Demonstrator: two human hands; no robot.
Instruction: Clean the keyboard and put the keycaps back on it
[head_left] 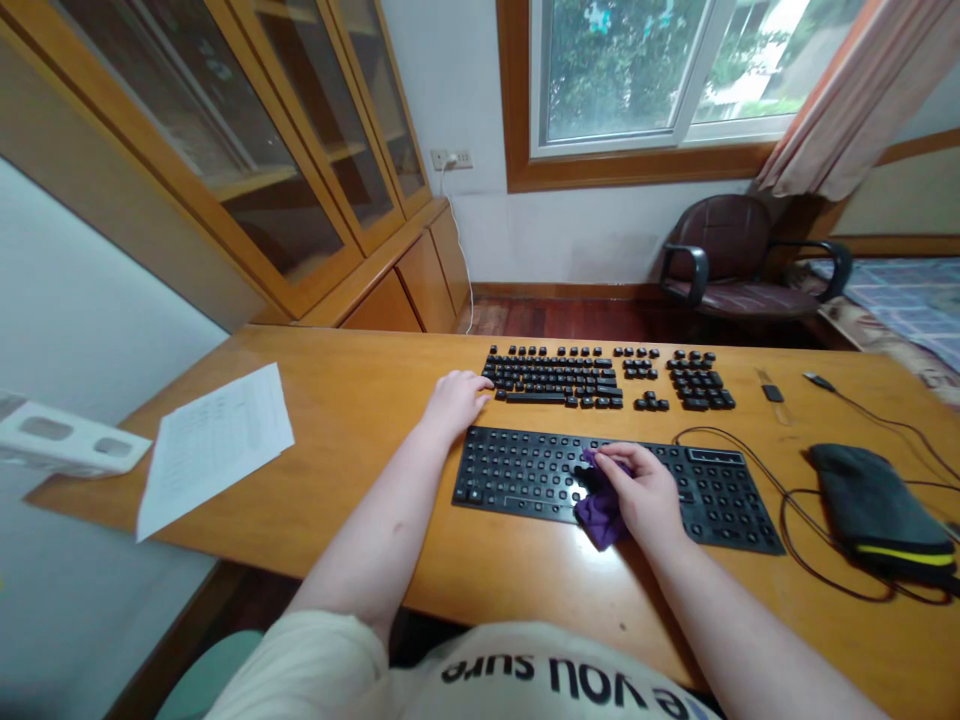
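Observation:
A black keyboard base (517, 478) with its keycaps taken off lies on the wooden desk (360, 440). My right hand (646, 490) is closed on a purple cloth (598, 512) and presses it onto the middle of the base. Behind it the removed black keycaps (555, 378) are laid out in keyboard order. My left hand (455, 399) rests on the desk with its fingertips at the left end of the keycap rows; the fingers are curled and hold nothing.
A printed sheet (214, 440) lies at the desk's left. A black cable (795, 500) loops right of the keyboard, beside a dark pouch (877, 510). A small black item (772, 392) sits farther back. An armchair (739, 265) stands beyond, under the window.

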